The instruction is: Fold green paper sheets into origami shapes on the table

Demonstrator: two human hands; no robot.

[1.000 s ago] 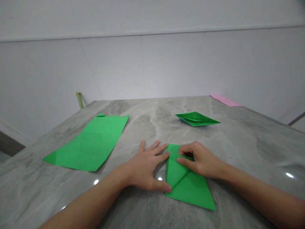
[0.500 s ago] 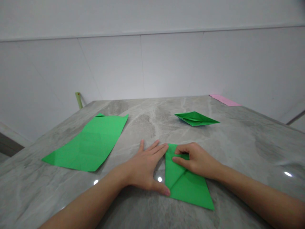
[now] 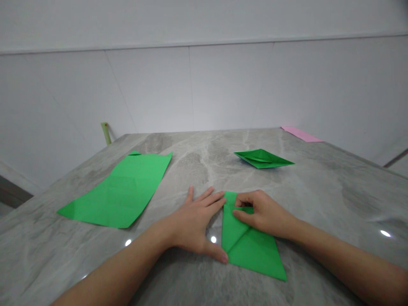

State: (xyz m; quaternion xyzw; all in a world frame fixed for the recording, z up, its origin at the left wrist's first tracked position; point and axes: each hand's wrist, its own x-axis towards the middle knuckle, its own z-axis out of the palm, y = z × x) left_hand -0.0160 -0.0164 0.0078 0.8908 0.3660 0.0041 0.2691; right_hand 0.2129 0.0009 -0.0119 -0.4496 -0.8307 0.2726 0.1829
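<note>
A piece of folded green paper [image 3: 255, 255] lies flat on the table, with a diagonal crease or flap edge running across it. My left hand [image 3: 197, 225] rests on the tabletop with its fingers spread; its fingertips and thumb tip touch the paper's left edge at the top and bottom corners. On the paper's upper right, my right hand [image 3: 263, 214] has its fingers curled, with the thumb stretched along the surface. A flap of the paper sits in its grip, and the fingertips are partly hidden.
A larger creased green sheet [image 3: 119, 191] lies at the left. Beyond my hands sits a pointed green paper fold [image 3: 263, 159]. Pink paper [image 3: 301, 134] rests at the far right edge of the grey marbled table [image 3: 204, 165], against a white wall. A light green stick-like object [image 3: 106, 133] stands behind the left edge.
</note>
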